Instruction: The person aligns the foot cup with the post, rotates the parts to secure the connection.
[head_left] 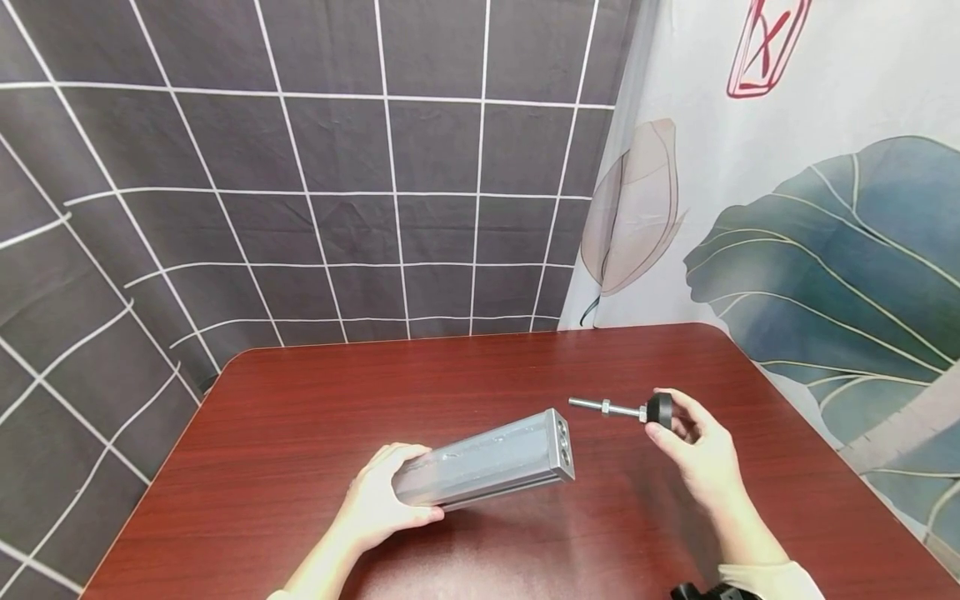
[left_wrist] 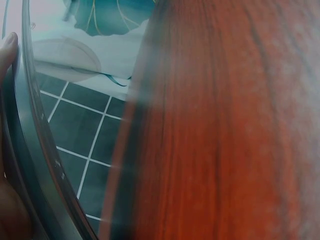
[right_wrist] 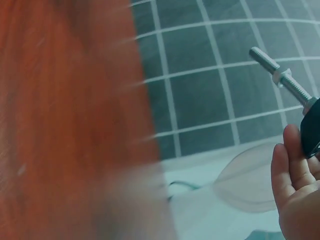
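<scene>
My left hand [head_left: 378, 500] grips the near end of a silver metal profile bar [head_left: 487, 457], thumb on one side and fingers on the other. The bar slants up to the right, and its far end face shows round holes. In my right hand [head_left: 701, 450] the black round base [head_left: 660, 410] of a leveling foot is pinched between thumb and fingers. Its threaded rod [head_left: 585, 403] carries a nut [head_left: 605, 407] partway along and points left toward the bar's end, apart from it. The right wrist view shows the rod [right_wrist: 297, 90] and fingers [right_wrist: 295, 167] close up.
Beneath both hands lies a reddish-brown wooden table [head_left: 337, 375]. A dark curtain with a white grid [head_left: 337, 167] hangs behind it, beside a white curtain with leaf prints [head_left: 825, 275] at the right. A black object [head_left: 712, 592] shows at the right wrist.
</scene>
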